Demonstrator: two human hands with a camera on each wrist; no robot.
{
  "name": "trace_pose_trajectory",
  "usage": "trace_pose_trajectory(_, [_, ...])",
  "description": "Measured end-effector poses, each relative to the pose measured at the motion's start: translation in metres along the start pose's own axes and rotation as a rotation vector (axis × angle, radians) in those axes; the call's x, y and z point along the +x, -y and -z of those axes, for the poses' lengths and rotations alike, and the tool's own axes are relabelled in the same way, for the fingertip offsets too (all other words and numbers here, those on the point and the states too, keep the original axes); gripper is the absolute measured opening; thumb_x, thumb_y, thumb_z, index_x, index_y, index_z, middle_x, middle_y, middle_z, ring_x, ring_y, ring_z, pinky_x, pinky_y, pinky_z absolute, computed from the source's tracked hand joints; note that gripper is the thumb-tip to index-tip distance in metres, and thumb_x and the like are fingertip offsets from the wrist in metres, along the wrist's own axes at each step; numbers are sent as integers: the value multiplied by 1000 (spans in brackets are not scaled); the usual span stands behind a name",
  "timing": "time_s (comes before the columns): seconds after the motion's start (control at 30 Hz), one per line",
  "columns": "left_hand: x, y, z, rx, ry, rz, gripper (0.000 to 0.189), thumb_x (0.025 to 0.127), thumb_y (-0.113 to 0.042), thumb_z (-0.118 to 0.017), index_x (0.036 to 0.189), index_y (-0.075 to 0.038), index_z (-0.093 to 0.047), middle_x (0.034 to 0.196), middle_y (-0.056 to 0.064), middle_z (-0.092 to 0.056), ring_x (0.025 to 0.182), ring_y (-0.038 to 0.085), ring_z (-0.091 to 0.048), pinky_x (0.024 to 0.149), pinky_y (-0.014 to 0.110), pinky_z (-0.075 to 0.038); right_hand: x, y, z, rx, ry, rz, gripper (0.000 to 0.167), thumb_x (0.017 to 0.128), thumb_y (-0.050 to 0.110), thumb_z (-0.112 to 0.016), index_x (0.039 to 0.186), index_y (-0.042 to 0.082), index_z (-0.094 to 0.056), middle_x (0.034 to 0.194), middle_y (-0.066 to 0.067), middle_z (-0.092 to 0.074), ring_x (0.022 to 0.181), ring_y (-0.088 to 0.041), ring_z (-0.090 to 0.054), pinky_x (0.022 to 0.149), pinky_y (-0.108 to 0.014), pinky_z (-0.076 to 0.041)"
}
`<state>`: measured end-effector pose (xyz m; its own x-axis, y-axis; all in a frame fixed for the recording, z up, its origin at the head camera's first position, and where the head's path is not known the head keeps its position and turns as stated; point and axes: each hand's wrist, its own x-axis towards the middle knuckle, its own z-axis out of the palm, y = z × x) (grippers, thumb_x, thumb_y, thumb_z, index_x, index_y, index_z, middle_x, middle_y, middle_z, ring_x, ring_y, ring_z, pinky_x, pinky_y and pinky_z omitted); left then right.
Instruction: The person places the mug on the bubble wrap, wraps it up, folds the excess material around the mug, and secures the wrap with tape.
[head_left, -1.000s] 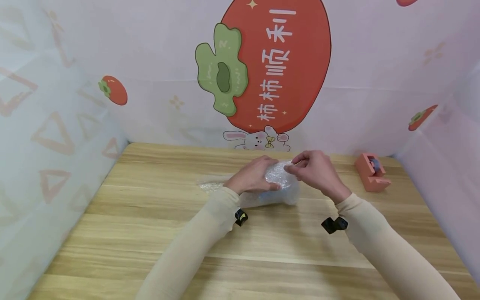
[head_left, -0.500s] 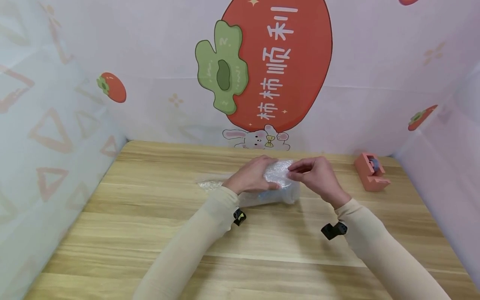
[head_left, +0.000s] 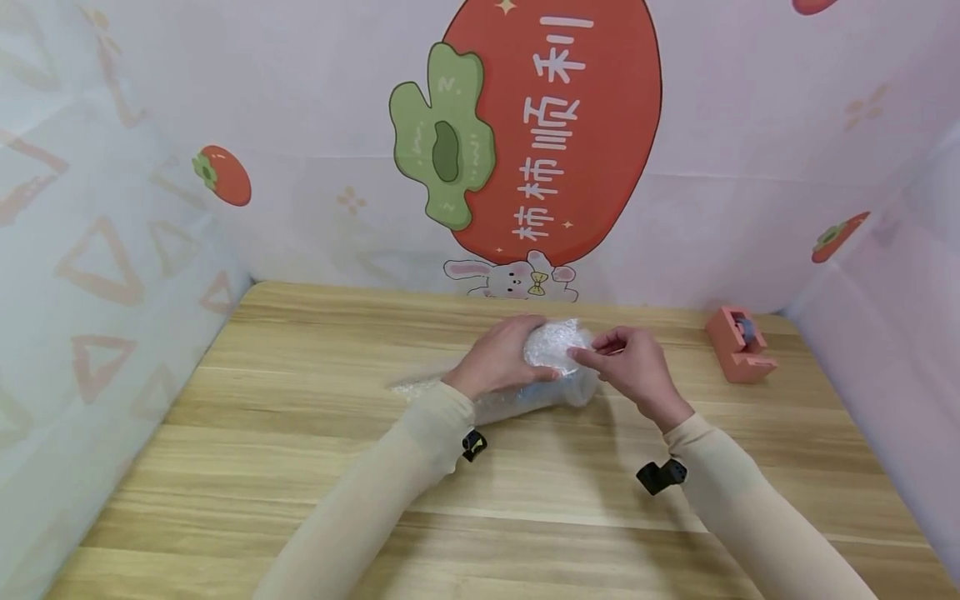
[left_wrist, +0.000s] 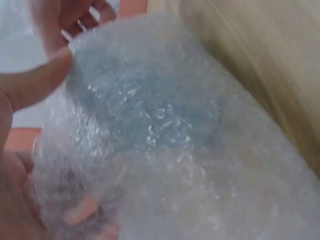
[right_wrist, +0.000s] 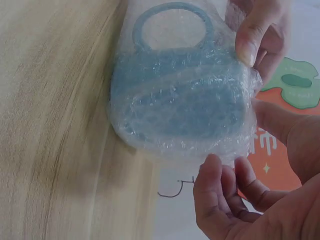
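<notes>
Clear bubble wrap point(head_left: 551, 342) covered a blue object point(right_wrist: 175, 100) with a looped handle point(right_wrist: 137, 30), at the far middle of a wooden counter point(head_left: 300, 467). The left hand point(head_left: 502, 354) gripped the wrap, its thumb on the near side. At the right end, the right hand point(head_left: 633, 367) was half curled, its thumb touching the wrap; whether it pinched any, I cannot tell. A coral tape dispenser point(head_left: 731, 346) stood far right.

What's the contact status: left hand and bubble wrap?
Touching. The right wrist view shows the thumb of the left hand lying against the edge of the bubble wrap, no gap between them.
</notes>
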<state>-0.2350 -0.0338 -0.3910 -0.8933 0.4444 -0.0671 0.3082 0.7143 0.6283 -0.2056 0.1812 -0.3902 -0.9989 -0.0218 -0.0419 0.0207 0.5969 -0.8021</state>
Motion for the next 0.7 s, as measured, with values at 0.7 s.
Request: trace_pose_trajectory(0.7, [-30,-14,-6,-35,-98,52,75,90,-45,-76,148,-4,-49,143,11,-56,125,27,-55,102,46,-49,12,4,-10,-37,43,64,43,85,30,-84,111,-1,-69,111,-16,-69,96,-29,-69,71,-30,-59])
